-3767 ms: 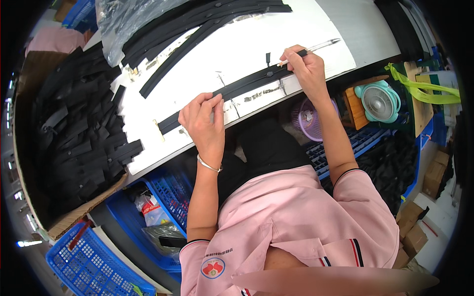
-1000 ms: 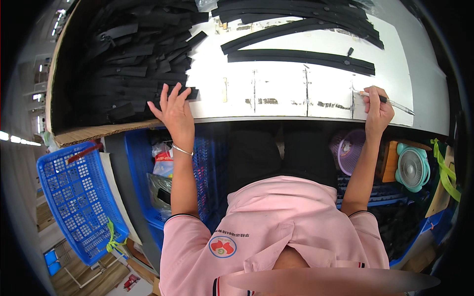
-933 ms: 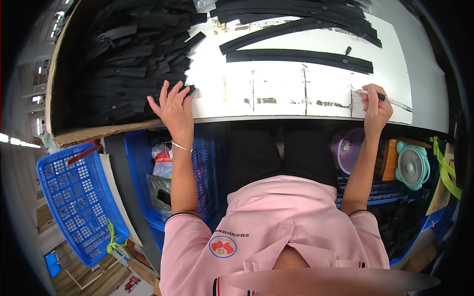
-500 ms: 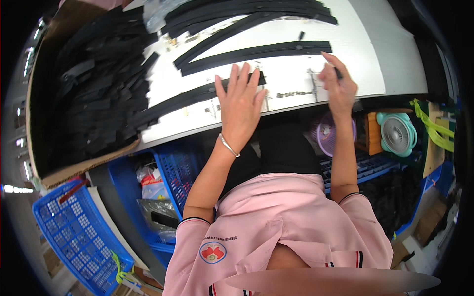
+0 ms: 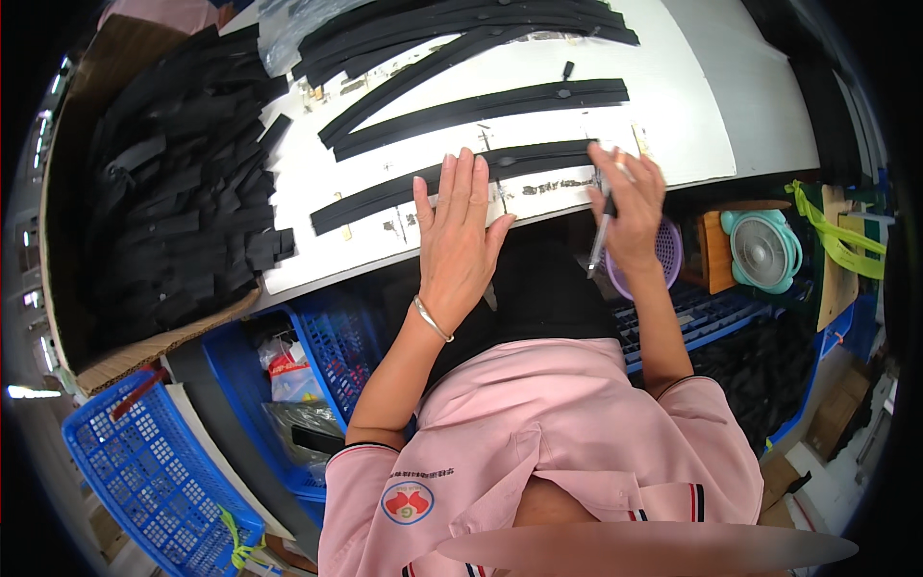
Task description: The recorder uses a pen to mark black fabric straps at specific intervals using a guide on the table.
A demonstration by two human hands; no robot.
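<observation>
A black zipper (image 5: 538,155) lies across the white board (image 5: 692,135) near the table's front edge, a slider visible along its length. My left hand (image 5: 456,221) lies flat on it, fingers stretched out and pressing its middle-left part. At the zipper's right end is my right hand (image 5: 630,207), fingertips touching or just above the tape. A slim dark-and-silver pen (image 5: 601,240) is held in this hand, pointing down toward my lap. Just beyond, a second black zipper (image 5: 481,117) lies roughly parallel, with a small black loose piece (image 5: 568,70) past its right part.
A cardboard box (image 5: 144,356) heaped with black zippers (image 5: 173,192) stands at the left. More zippers (image 5: 461,29) lie at the back beside clear plastic (image 5: 288,38). Below the table are blue baskets (image 5: 144,462), a purple basket (image 5: 670,252) and a turquoise fan (image 5: 762,250).
The front zipper has shifted right, out of the box heap, and now lies wholly on the board. My right hand has come left and down to its end; my left hand stays flat on it.
</observation>
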